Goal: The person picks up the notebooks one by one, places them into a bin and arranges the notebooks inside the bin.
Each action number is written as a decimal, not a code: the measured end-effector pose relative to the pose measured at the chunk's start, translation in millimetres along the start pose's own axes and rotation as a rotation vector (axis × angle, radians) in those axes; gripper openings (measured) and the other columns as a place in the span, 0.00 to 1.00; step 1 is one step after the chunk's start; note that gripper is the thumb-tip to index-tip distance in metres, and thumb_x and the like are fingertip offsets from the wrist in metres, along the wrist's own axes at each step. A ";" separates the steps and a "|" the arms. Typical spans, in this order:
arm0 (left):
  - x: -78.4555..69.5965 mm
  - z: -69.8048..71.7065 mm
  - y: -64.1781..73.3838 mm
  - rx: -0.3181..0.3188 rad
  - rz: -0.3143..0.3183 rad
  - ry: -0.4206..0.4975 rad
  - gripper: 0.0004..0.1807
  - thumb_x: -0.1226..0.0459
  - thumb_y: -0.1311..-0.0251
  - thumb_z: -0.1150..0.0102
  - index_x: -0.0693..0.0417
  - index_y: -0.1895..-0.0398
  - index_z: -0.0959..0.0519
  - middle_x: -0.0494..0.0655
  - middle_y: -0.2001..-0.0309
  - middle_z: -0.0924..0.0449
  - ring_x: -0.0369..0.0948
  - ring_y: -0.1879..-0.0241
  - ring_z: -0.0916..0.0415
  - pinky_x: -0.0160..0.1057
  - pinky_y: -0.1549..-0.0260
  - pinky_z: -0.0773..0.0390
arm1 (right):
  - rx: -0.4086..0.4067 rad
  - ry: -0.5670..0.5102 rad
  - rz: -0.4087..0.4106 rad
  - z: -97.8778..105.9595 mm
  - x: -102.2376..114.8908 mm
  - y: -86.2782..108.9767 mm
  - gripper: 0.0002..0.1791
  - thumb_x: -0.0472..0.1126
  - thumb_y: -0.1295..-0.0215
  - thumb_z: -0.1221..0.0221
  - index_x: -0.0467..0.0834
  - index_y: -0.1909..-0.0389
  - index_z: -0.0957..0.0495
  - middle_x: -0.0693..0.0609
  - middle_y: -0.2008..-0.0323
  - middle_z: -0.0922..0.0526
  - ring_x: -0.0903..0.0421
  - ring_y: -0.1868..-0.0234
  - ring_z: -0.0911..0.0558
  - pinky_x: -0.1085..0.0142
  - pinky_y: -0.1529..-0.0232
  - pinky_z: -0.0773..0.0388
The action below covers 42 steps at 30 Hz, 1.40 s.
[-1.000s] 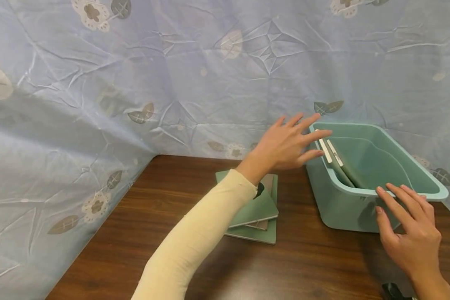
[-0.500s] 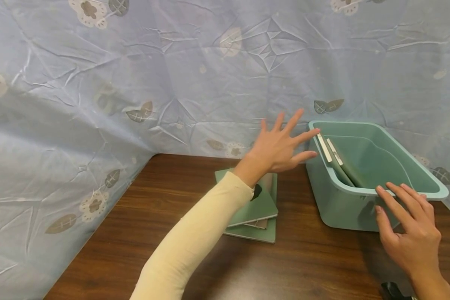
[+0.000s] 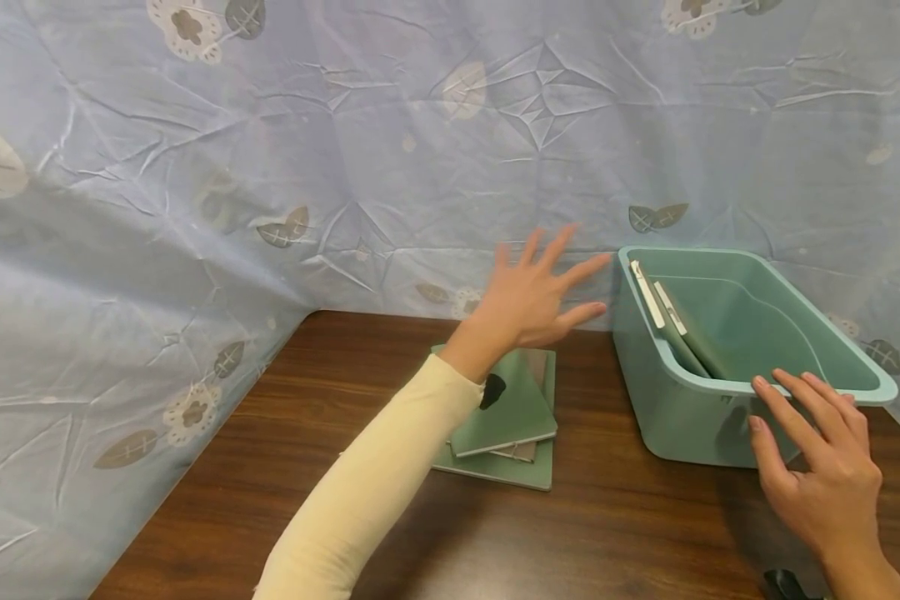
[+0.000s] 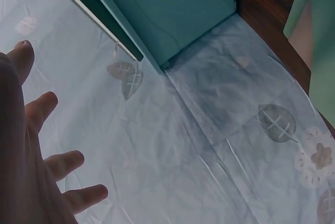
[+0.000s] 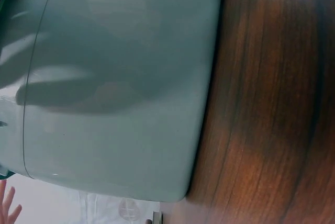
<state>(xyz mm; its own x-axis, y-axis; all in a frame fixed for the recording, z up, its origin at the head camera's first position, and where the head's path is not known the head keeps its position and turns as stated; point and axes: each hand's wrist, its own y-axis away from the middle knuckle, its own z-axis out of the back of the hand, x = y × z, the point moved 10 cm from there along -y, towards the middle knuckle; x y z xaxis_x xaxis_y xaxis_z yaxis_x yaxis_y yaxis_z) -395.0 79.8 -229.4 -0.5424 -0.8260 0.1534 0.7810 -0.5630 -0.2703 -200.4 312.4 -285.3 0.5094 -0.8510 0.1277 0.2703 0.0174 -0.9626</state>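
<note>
My left hand [image 3: 536,296], fingers spread and holding nothing, is in the air between a stack of green notebooks [image 3: 506,408] and a teal plastic bin [image 3: 690,429]. In the left wrist view its fingers [image 4: 65,164] stand apart from the bin [image 4: 183,9]. My right hand [image 3: 825,458] has its fingertips at the bin's near rim, fingers loosely extended. Inside the bin, two green books [image 3: 693,337] with pale edges lean against its left wall. A brownish notebook [image 3: 525,450] lies between green ones in the stack, which my left forearm partly hides.
The dark wood table [image 3: 600,533] carries the bin and stack. A patterned blue-grey cloth [image 3: 420,167] hangs behind and to the left. Black straps show at both wrists. The bin's outer wall [image 5: 120,145] fills much of the right wrist view.
My left hand has drawn back leftward from above the bin's left rim, fingers still spread. The right hand, the bin and the books stay where they were.
</note>
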 end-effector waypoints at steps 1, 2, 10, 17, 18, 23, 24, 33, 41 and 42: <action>2.4 0.3 1.7 -0.013 0.001 0.003 0.37 0.26 0.37 0.77 0.11 0.25 0.65 0.39 0.19 0.73 0.54 0.20 0.64 0.71 0.31 0.52 | 0.000 -0.001 -0.001 0.0 0.2 -0.1 0.23 0.54 0.31 0.44 0.40 0.49 0.16 0.38 0.46 0.16 0.42 0.35 0.24 0.55 0.28 0.37; 4.9 0.4 3.9 -0.021 0.003 0.012 0.37 0.26 0.37 0.77 0.11 0.25 0.64 0.39 0.19 0.72 0.54 0.20 0.64 0.71 0.31 0.52 | -0.001 -0.002 -0.001 0.0 0.5 -0.1 0.23 0.54 0.31 0.44 0.40 0.49 0.16 0.38 0.47 0.16 0.42 0.36 0.24 0.55 0.28 0.36; 24.4 -6.1 24.7 -0.027 0.030 0.028 0.37 0.26 0.36 0.77 0.13 0.25 0.64 0.41 0.19 0.69 0.56 0.21 0.61 0.71 0.32 0.49 | 0.011 0.005 -0.001 -1.7 0.0 0.6 0.23 0.54 0.31 0.44 0.40 0.48 0.16 0.38 0.46 0.17 0.42 0.35 0.25 0.56 0.27 0.37; 36.6 -9.7 42.3 -0.026 0.058 0.083 0.37 0.26 0.37 0.76 0.13 0.24 0.63 0.41 0.19 0.68 0.54 0.20 0.64 0.71 0.31 0.53 | 0.029 0.015 -0.006 -2.5 -2.9 0.0 0.24 0.54 0.30 0.44 0.40 0.47 0.16 0.38 0.45 0.17 0.42 0.35 0.25 0.55 0.27 0.38; 38.4 -10.3 44.7 -0.030 0.062 0.091 0.37 0.26 0.37 0.76 0.14 0.24 0.63 0.40 0.19 0.69 0.54 0.20 0.64 0.70 0.31 0.53 | 0.030 0.017 -0.007 -2.4 -3.2 -0.1 0.24 0.54 0.30 0.44 0.40 0.47 0.16 0.38 0.45 0.17 0.42 0.35 0.25 0.54 0.27 0.38; 47.9 -15.7 59.3 -0.038 0.091 0.144 0.38 0.27 0.37 0.71 0.15 0.24 0.59 0.40 0.19 0.66 0.54 0.20 0.63 0.70 0.31 0.50 | 0.027 0.014 -0.004 -1.8 -2.6 0.6 0.24 0.55 0.30 0.44 0.40 0.48 0.16 0.39 0.45 0.17 0.42 0.35 0.25 0.55 0.27 0.38; 49.8 -16.9 62.2 -0.039 0.097 0.149 0.38 0.27 0.37 0.70 0.15 0.24 0.58 0.41 0.19 0.66 0.54 0.21 0.63 0.70 0.31 0.49 | 0.023 0.010 -0.002 -1.8 -2.0 0.9 0.24 0.55 0.31 0.44 0.40 0.48 0.16 0.39 0.45 0.17 0.42 0.35 0.25 0.55 0.27 0.38; 62.3 -24.9 78.4 -0.061 0.144 0.185 0.38 0.28 0.36 0.67 0.17 0.24 0.56 0.45 0.19 0.62 0.57 0.21 0.61 0.73 0.32 0.51 | 0.007 0.011 -0.003 0.0 -1.1 0.4 0.24 0.54 0.31 0.44 0.40 0.48 0.16 0.38 0.46 0.17 0.41 0.35 0.25 0.55 0.28 0.37; 68.8 -33.8 86.1 -0.040 0.186 0.204 0.38 0.28 0.36 0.66 0.16 0.24 0.58 0.44 0.19 0.65 0.57 0.21 0.63 0.72 0.31 0.55 | -0.008 -0.002 -0.001 0.3 1.8 -1.1 0.23 0.53 0.31 0.44 0.40 0.49 0.15 0.39 0.47 0.16 0.42 0.36 0.24 0.54 0.28 0.36; 69.7 -34.4 87.5 -0.040 0.191 0.206 0.38 0.28 0.36 0.66 0.15 0.24 0.58 0.44 0.19 0.65 0.57 0.21 0.63 0.72 0.31 0.55 | -0.010 -0.002 0.000 0.4 2.3 -1.2 0.23 0.54 0.31 0.44 0.40 0.49 0.15 0.39 0.47 0.16 0.42 0.36 0.24 0.54 0.28 0.36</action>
<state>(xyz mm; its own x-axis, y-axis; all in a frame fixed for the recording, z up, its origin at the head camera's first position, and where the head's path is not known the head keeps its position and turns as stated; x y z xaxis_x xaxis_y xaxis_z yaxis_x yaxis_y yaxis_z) -375.1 -26.1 -275.0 -0.4410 -0.8920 -0.0989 0.8646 -0.3927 -0.3135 -199.3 310.6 -283.7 0.5108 -0.8502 0.1276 0.2621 0.0127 -0.9650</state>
